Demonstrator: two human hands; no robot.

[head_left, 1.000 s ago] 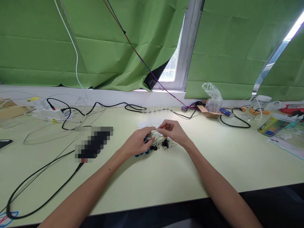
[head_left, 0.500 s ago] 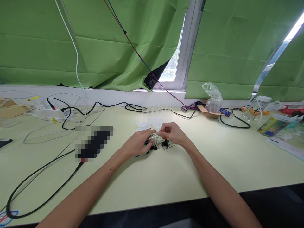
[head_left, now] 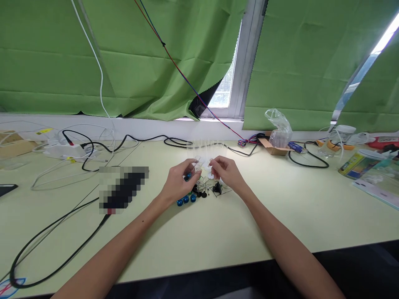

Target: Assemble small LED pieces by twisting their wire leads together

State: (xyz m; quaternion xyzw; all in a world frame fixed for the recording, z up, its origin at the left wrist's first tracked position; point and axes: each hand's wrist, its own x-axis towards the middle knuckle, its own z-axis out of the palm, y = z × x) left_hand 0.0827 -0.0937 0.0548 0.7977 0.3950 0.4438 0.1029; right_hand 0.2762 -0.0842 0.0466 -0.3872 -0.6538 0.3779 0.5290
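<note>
My left hand is closed, thumb and fingers pinching a small clear plastic piece above the pile of parts. Close to it on the right, my right hand has thumb and forefinger pressed together; whatever they hold is too small to make out. Below the hands lie thin metal pins, a round black part and a black bracket-like piece. Several shiny blue balls sit by my left wrist. White translucent discs lie between the hands, partly hidden.
Behind the hands stand clear upright plastic pieces. A black cable runs along the back. To the left are a pixelated dark device and a white power strip. At right are a cardboard box and a plastic tub.
My hands have lifted slightly and drawn apart. The left hand has turned, showing the clear piece in its pinch and uncovering the blue balls below.
</note>
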